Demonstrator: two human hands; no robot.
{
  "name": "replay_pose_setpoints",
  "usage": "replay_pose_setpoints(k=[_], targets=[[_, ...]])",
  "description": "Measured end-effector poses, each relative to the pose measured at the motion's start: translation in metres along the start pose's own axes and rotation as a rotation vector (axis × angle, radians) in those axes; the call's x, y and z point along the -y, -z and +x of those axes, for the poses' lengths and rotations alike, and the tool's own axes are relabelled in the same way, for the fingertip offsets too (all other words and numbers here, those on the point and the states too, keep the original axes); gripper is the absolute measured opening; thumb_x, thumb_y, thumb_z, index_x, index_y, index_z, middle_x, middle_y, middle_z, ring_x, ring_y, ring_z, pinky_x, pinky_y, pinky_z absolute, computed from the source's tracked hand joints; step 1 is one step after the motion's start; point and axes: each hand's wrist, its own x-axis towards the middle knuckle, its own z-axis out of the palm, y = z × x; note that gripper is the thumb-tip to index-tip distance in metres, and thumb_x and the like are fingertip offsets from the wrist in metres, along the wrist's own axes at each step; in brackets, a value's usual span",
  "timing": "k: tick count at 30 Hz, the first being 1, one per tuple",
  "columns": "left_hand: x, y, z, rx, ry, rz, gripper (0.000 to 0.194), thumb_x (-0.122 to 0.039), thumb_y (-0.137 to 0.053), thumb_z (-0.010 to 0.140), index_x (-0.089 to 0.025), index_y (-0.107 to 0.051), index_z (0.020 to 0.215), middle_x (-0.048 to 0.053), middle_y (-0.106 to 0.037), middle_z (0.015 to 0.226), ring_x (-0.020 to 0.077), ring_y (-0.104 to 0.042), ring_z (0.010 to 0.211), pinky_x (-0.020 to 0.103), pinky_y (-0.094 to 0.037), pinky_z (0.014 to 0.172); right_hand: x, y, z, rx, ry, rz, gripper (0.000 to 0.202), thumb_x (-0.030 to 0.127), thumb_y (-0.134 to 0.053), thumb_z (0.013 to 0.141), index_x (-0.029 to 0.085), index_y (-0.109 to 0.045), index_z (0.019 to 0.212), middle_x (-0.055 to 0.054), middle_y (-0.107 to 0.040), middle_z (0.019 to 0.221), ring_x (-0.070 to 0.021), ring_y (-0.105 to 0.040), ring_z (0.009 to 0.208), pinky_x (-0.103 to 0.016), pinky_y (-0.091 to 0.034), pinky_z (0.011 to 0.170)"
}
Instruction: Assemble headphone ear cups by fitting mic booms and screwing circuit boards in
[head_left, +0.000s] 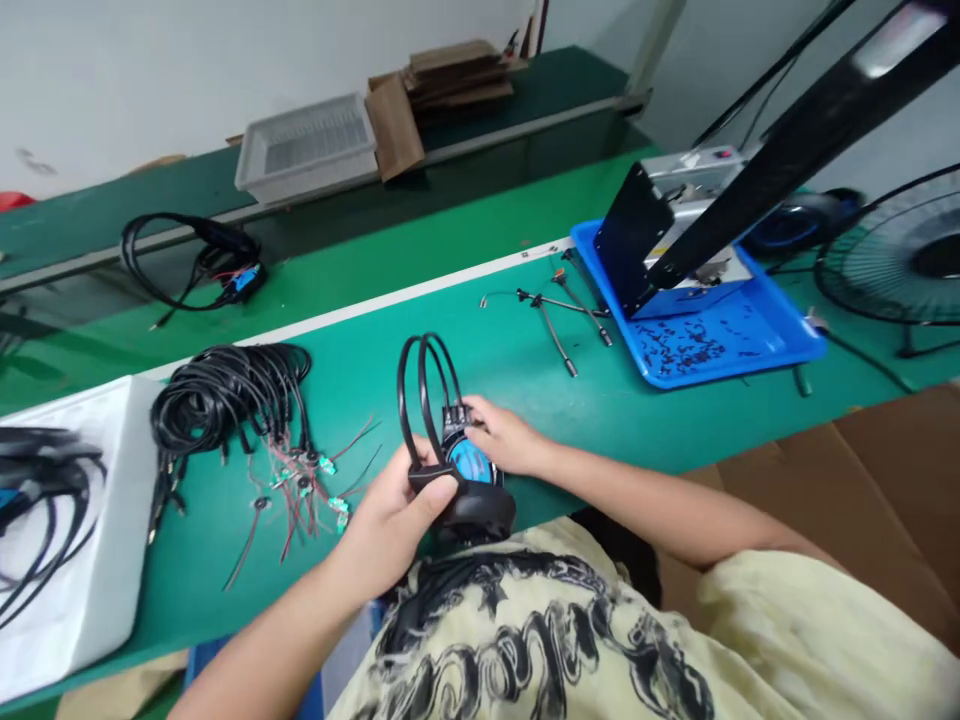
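Note:
A black headset (480,508) with a double-loop headband (421,385) is held upright close to my body. My left hand (397,500) is closed on its near side, thumb lying along the black block where the band meets the ear cup. On the far side, my right hand (499,437) grips the other ear cup, fingers at the band's end. A round blue face (471,460) shows inside that cup. To the left lies a bundle of coiled black cables (225,395), with small green circuit boards (337,505) and thin wires at its ends.
A white bin (124,560) holding black cabled parts stands at left. At right, a blue tray (739,345) holds a machine and black scraps, beside a fan (900,250). Several gooseneck stalks (555,335) lie before it. A grey crate (307,145) and cardboard (457,75) sit behind.

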Motion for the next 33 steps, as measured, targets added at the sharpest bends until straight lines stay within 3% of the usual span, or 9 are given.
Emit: replay_pose_setpoints(k=[3,5,9,13,16,19,23,29,33], targets=[[0.03,-0.013,0.01,-0.028,-0.067,-0.022,0.027,-0.05,-0.05,0.091,-0.023,-0.052,0.094,-0.001,-0.053,0.075,0.0134,-0.052,0.064,0.023,-0.046,0.056,0.0,-0.003,0.0,-0.08,0.034,-0.259,0.043,0.019,-0.048,0.086,0.016,-0.048,0.129,-0.012,-0.063,0.111,-0.0239,-0.057,0.105,-0.046,-0.045,0.097],[0.049,-0.02,0.016,-0.023,-0.233,0.113,0.024,-0.046,-0.048,0.092,-0.023,-0.055,0.097,0.002,-0.059,0.081,0.0171,-0.058,0.071,0.028,-0.05,0.062,0.002,0.003,-0.002,-0.112,0.079,-0.402,0.041,0.021,-0.05,0.087,0.015,-0.051,0.127,-0.015,-0.058,0.121,-0.0254,-0.051,0.115,-0.047,-0.04,0.104],[0.068,-0.022,0.023,0.008,-0.538,0.253,0.028,-0.041,-0.036,0.097,-0.024,-0.057,0.102,0.005,-0.063,0.084,0.0189,-0.061,0.074,0.031,-0.052,0.065,0.002,0.044,0.007,-0.203,0.08,-0.618,0.049,0.042,-0.053,0.09,0.021,-0.048,0.134,-0.012,-0.057,0.125,-0.0229,-0.053,0.116,-0.039,-0.046,0.101],[0.066,-0.015,0.029,0.042,-0.526,0.236,0.029,-0.042,-0.033,0.098,-0.024,-0.056,0.098,0.006,-0.061,0.085,0.0179,-0.059,0.076,0.03,-0.052,0.065,-0.011,0.106,0.033,-0.5,-0.152,-0.832,0.045,0.028,-0.039,0.096,0.007,-0.045,0.135,-0.023,-0.057,0.116,-0.0304,-0.056,0.109,-0.049,-0.047,0.093],[0.06,-0.007,0.032,0.142,-0.475,0.181,0.032,-0.053,-0.041,0.094,-0.023,-0.054,0.095,0.007,-0.061,0.09,0.0197,-0.059,0.082,0.033,-0.052,0.069,-0.015,0.131,0.04,-0.547,-0.253,-0.953,0.044,0.018,-0.037,0.093,0.002,-0.047,0.132,-0.025,-0.057,0.11,-0.0306,-0.061,0.096,-0.043,-0.051,0.078],[0.052,0.001,0.035,0.268,-0.472,0.108,0.036,-0.055,-0.047,0.089,-0.023,-0.05,0.106,0.012,-0.062,0.104,0.0257,-0.06,0.098,0.042,-0.051,0.085,0.0,0.132,0.023,-0.518,-0.219,-1.037,0.042,0.02,-0.035,0.095,0.01,-0.051,0.132,-0.021,-0.057,0.114,-0.0308,-0.06,0.1,-0.041,-0.052,0.077],[0.046,0.006,0.039,0.42,-0.453,0.016,0.03,-0.026,-0.048,0.083,-0.021,-0.046,0.113,0.014,-0.062,0.109,0.0262,-0.059,0.105,0.043,-0.051,0.089,0.036,0.129,-0.007,-0.46,0.104,-1.197,0.029,0.021,-0.041,0.094,0.017,-0.063,0.113,-0.013,-0.063,0.103,-0.0274,-0.059,0.097,-0.042,-0.05,0.083],[0.054,0.0,0.038,0.319,-0.554,0.37,0.022,-0.028,-0.058,0.073,-0.021,-0.056,0.094,0.005,-0.06,0.078,0.0215,-0.059,0.078,0.04,-0.049,0.082,0.051,0.12,0.0,-0.275,0.458,-1.139,0.027,0.014,-0.038,0.093,0.019,-0.065,0.088,-0.007,-0.062,0.102,-0.0239,-0.056,0.111,-0.047,-0.044,0.101],[0.051,0.006,0.033,0.358,-0.48,0.452,0.025,-0.032,-0.062,0.077,-0.021,-0.06,0.099,0.003,-0.062,0.073,0.018,-0.058,0.066,0.032,-0.046,0.064,0.046,0.094,0.014,-0.171,0.521,-1.105,0.028,0.014,-0.037,0.093,0.019,-0.064,0.09,-0.005,-0.062,0.106,-0.024,-0.054,0.117,-0.05,-0.042,0.105]])
